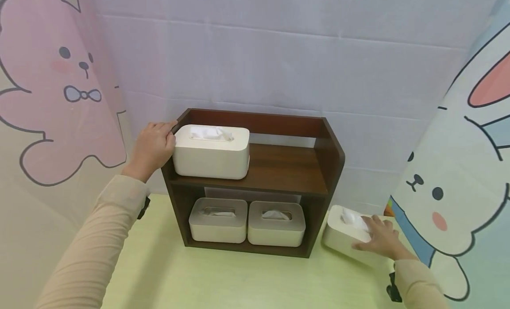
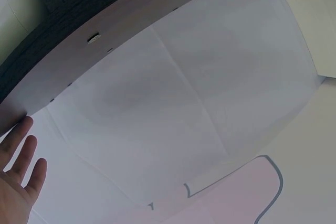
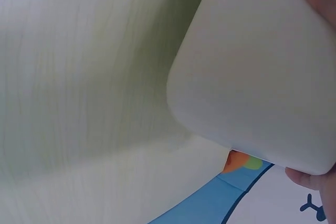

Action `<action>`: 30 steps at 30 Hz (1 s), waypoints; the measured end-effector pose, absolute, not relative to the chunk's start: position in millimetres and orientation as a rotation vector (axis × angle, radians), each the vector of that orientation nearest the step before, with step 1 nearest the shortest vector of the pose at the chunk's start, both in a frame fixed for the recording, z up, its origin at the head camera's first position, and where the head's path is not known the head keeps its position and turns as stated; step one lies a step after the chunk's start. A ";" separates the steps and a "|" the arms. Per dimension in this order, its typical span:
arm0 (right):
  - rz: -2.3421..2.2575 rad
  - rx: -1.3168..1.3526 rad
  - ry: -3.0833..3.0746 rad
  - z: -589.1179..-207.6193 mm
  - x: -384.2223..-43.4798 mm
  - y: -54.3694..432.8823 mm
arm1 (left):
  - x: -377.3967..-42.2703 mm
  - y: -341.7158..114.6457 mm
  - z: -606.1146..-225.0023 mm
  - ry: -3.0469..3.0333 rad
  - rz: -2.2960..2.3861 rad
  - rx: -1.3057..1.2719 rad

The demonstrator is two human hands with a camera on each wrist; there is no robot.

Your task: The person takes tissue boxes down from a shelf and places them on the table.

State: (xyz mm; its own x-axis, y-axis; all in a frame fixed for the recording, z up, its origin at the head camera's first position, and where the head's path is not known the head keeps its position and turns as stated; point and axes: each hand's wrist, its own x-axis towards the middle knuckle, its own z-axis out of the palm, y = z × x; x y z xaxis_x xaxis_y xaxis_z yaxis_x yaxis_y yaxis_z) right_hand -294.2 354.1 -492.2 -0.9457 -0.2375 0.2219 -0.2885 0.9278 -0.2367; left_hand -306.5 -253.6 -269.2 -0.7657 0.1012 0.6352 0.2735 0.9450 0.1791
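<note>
In the head view, my left hand (image 1: 153, 145) touches the upper left side of a dark brown two-tier shelf (image 1: 287, 163). Its straight, spread fingers (image 2: 23, 161) reach the outer side panel in the left wrist view. Beside that hand, on the upper tier, stands a white tissue box (image 1: 211, 158) with a tissue sticking out. Right of the shelf, my right hand (image 1: 380, 238) grips another white tissue box (image 1: 342, 238) across its width. Its thumb and fingertips lie on opposite sides of this box in the right wrist view.
Two more tissue boxes (image 1: 218, 229) stand side by side on the lower tier. The shelf stands on a pale yellow-green table (image 1: 223, 278) against a white cloth backdrop (image 1: 279, 70). Cartoon-printed cloths, a pink bear (image 1: 36, 105) and a white rabbit (image 1: 470, 202), hang at the sides.
</note>
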 end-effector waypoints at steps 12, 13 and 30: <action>0.407 0.373 -2.891 -508.9 -288.2 354.9 | -306.0 -253.6 -270.3 -2.428 -0.355 -0.271; 0.404 0.373 -2.894 -509.3 -287.9 354.7 | -305.8 -253.7 -270.2 -2.426 -0.358 -0.271; 0.423 0.316 -2.965 -517.0 -279.6 356.4 | -303.7 -254.2 -267.1 -2.438 -0.388 -0.284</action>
